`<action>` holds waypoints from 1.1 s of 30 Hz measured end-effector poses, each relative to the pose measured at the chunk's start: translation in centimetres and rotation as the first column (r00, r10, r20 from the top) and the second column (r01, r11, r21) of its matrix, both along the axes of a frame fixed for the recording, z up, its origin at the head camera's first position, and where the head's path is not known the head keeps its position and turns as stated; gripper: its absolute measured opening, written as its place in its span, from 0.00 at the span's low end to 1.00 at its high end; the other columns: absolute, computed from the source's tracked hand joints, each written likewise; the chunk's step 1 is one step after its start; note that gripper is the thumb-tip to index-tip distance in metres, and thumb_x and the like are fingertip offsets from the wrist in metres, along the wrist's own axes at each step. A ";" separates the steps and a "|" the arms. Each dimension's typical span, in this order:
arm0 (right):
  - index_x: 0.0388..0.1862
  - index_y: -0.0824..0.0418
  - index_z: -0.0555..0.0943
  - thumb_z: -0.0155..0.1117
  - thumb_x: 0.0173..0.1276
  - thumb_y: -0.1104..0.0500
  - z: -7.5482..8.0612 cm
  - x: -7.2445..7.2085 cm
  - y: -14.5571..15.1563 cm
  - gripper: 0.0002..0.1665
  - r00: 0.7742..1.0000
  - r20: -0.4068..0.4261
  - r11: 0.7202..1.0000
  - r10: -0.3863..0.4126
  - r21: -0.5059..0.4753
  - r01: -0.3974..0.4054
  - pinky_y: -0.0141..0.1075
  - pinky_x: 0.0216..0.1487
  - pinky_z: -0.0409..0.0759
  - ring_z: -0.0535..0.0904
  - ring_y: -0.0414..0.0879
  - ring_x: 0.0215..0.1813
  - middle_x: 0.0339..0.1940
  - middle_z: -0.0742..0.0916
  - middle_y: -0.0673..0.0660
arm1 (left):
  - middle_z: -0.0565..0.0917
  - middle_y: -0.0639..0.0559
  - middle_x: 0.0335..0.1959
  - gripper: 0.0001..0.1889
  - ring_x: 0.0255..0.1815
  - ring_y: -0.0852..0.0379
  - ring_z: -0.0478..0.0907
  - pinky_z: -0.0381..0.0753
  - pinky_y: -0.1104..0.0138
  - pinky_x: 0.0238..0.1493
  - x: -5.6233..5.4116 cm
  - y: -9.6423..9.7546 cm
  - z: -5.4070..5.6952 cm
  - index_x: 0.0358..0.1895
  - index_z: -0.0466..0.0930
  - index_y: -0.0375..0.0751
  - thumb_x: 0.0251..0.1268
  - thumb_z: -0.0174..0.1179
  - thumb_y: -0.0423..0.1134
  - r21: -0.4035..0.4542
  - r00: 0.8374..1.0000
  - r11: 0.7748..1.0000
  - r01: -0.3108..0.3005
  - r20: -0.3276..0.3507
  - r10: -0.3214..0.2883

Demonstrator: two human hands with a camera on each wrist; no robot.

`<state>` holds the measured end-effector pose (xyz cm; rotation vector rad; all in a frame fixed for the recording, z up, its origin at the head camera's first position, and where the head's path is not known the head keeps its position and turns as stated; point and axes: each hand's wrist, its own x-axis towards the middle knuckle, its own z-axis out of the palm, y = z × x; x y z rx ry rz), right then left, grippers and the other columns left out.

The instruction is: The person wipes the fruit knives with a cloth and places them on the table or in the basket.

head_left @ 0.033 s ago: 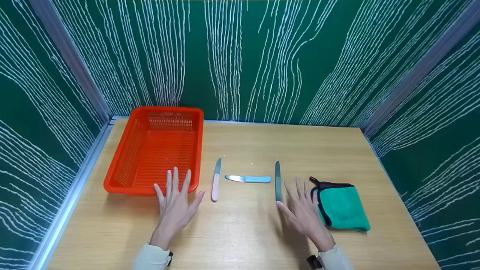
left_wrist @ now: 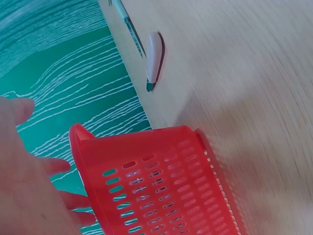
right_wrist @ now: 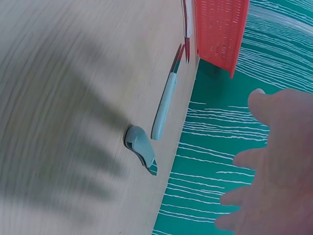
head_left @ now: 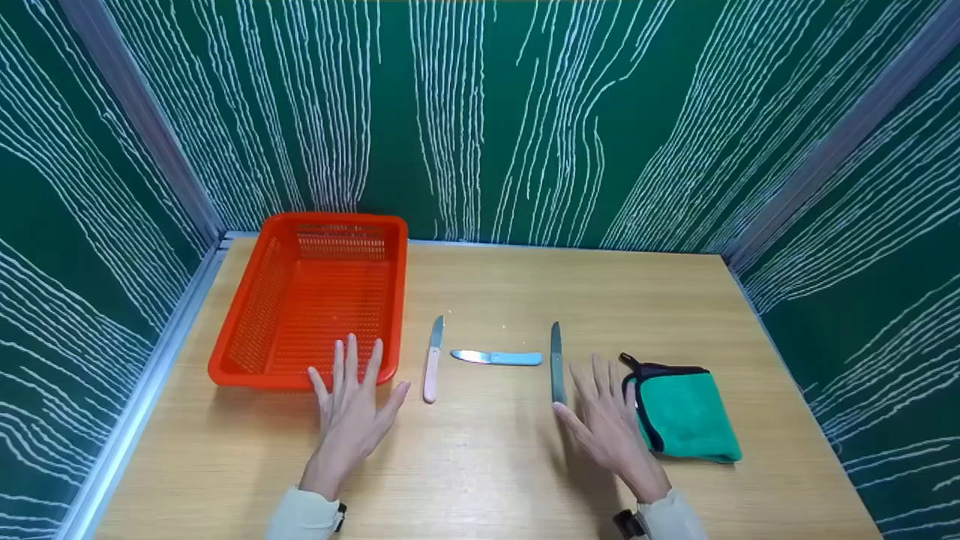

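Observation:
Fingers spread, my left hand (head_left: 349,424) hovers at the near rim of a red plastic basket (head_left: 217,360) and holds nothing. My right hand (head_left: 611,431), also spread and holding nothing, is over the table beside a knife with a grey-green handle (head_left: 556,371), its thumb overlapping the handle's end in the head view. A pink-handled knife (head_left: 430,371) lies right of the basket, blade pointing away from me. Between these two, a blue-handled knife (head_left: 515,358) lies crosswise, blade to the left. In the right wrist view the grey-green handle (right_wrist: 140,144) lies below the hand, apart from it.
A folded green cloth item with black trim (head_left: 686,416) and a dark loop lies right of my right hand. Green walls with white wavy lines (head_left: 525,120) enclose the wooden table (head_left: 480,480) at the back and sides. Metal posts (head_left: 150,112) stand at the corners.

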<state>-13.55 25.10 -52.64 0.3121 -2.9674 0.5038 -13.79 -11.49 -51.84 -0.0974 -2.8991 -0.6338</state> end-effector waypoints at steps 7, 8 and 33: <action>0.73 0.57 0.60 0.57 0.66 0.39 0.3 0.1 0.0 0.42 0.999 -0.040 1.000 -0.002 -0.002 0.002 0.70 0.66 0.40 0.44 0.69 0.73 0.74 0.54 0.70 | 0.40 0.40 0.76 0.43 0.75 0.41 0.29 0.21 0.36 0.65 0.2 0.1 0.0 0.75 0.49 0.50 0.62 0.43 0.70 0.009 1.000 1.000 -0.004 0.002 0.004; 0.73 0.58 0.61 0.58 0.66 0.40 0.4 0.2 0.0 0.42 0.999 -0.045 1.000 -0.004 -0.001 0.004 0.70 0.66 0.41 0.44 0.69 0.73 0.74 0.55 0.70 | 0.41 0.40 0.76 0.43 0.75 0.41 0.30 0.21 0.36 0.65 0.2 0.1 0.0 0.75 0.50 0.49 0.62 0.44 0.69 0.014 1.000 1.000 -0.006 -0.004 0.006; 0.66 0.58 0.70 0.70 0.60 0.53 3.6 1.6 -1.1 0.36 0.972 -0.235 0.978 0.017 -0.197 -0.064 0.66 0.50 0.72 0.69 0.66 0.61 0.65 0.70 0.69 | 0.46 0.46 0.76 0.41 0.75 0.44 0.41 0.61 0.43 0.65 1.1 2.3 0.7 0.74 0.55 0.50 0.59 0.64 0.51 0.324 0.998 0.944 -0.056 -0.007 0.061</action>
